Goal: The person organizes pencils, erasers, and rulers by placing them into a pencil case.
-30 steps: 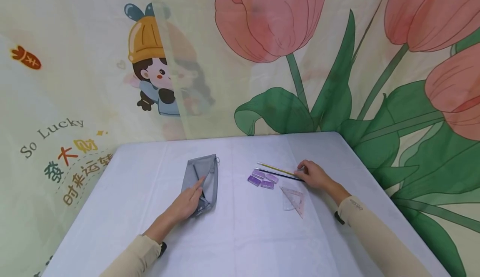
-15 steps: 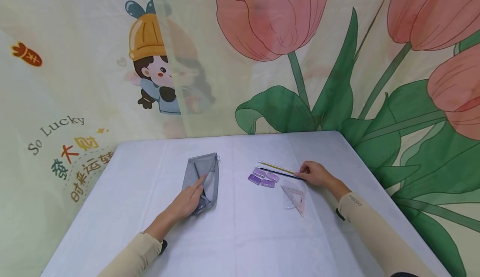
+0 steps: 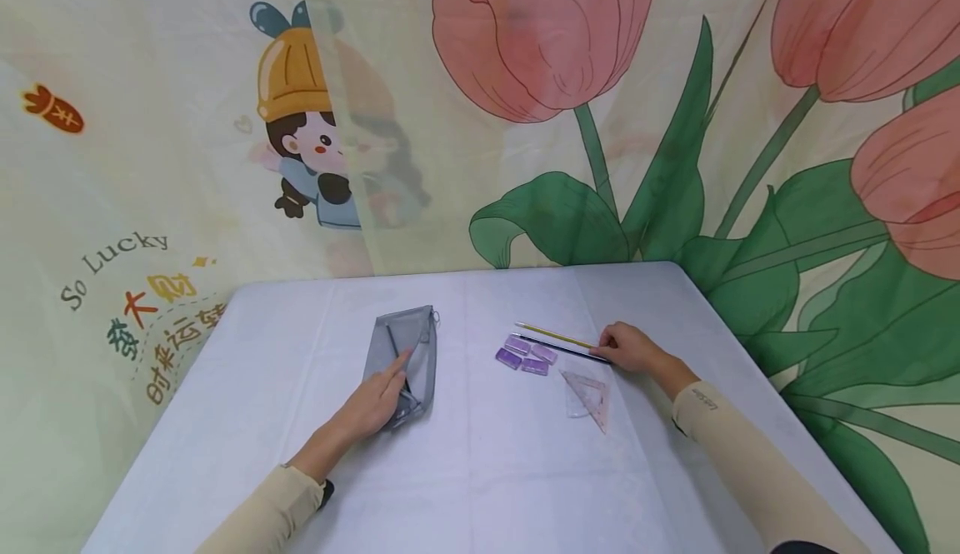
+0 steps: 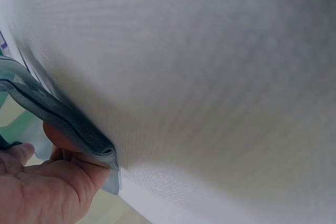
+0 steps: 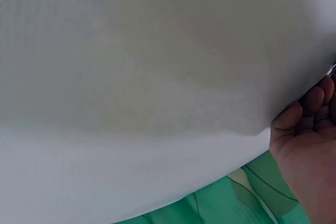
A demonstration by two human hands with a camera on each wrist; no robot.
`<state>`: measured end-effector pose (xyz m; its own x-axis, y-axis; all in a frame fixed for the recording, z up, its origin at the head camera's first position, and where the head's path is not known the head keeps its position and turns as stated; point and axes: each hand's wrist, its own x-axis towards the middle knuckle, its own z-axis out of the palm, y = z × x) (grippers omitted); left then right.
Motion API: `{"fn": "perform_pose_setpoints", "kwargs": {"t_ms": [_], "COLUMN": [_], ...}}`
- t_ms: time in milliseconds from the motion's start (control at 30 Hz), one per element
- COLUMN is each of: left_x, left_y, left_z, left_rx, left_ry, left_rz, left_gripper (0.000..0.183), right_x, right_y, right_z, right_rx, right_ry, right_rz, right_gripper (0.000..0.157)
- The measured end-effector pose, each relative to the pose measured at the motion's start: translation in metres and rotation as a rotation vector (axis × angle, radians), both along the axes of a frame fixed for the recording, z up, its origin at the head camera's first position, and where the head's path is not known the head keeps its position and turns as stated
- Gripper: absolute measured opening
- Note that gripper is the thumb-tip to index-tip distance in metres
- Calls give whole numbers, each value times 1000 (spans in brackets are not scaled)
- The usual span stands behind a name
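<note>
A grey mesh pencil pouch [image 3: 420,362] lies left of the table's middle in the head view, with a dark slim item showing through it. My left hand [image 3: 378,400] grips its near part, index finger stretched over the mesh. In the left wrist view, the hand [image 4: 50,187] holds the zipped edge of the pouch [image 4: 63,114]. At the right, my right hand [image 3: 632,348] pinches the near end of a yellow pencil [image 3: 555,335]. A black pencil [image 3: 558,347] runs beside it, its end under the fingers. The right wrist view shows curled fingers [image 5: 314,99], their contact hidden.
Several small purple blocks [image 3: 508,359], perhaps erasers, lie just in front of the pencils. Nearer is a clear set square [image 3: 597,404] overlapping another transparent piece [image 3: 574,408]. A white cloth covers the table [image 3: 465,487]; a printed curtain [image 3: 420,121] hangs behind.
The right hand's raised index finger has come down toward the thumb at the pencil ends. The left hand and pouch stay in place; the head view shifts slightly.
</note>
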<state>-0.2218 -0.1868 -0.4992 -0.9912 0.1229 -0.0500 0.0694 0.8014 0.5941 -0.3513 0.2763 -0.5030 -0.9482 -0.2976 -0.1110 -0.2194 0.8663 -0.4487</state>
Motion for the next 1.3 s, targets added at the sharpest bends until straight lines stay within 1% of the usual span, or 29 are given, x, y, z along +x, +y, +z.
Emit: {"fn": "perform_pose_setpoints", "kwargs": {"t_ms": [100, 267, 433, 500, 667, 767, 833, 967, 1133, 1300], "left_x": [0, 0, 0, 0, 0, 0, -1, -1, 0, 1], "left_y": [0, 0, 1, 1, 1, 1, 0, 0, 1, -1], "left_z": [0, 0, -2, -2, -2, -3, -3, -4, -2, 0], "left_rx": [0, 8, 23, 28, 37, 36, 38, 43, 49, 61], "left_ry": [4, 5, 4, 3, -11, -13, -13, -13, -13, -16], "left_rz": [1, -3, -4, -8, -10, -5, 0, 0, 2, -6], "left_gripper": [50, 50, 49, 49, 49, 50, 50, 50, 50, 50], "right_x": [-1, 0, 4, 7, 16, 19, 20, 22, 26, 31], "right_y": [1, 3, 7, 8, 13, 15, 16, 16, 13, 9], "right_z": [0, 4, 9, 9, 7, 5, 6, 9, 13, 12], "right_rx": [13, 28, 22, 11, -20, -33, -42, -83, -160, -205], "right_ry": [12, 26, 40, 36, 35, 57, 69, 84, 168, 247], "right_rz": [5, 42, 92, 96, 65, 62, 70, 36, -12, -25], "right_gripper": [25, 26, 24, 22, 21, 20, 18, 14, 17, 17]}}
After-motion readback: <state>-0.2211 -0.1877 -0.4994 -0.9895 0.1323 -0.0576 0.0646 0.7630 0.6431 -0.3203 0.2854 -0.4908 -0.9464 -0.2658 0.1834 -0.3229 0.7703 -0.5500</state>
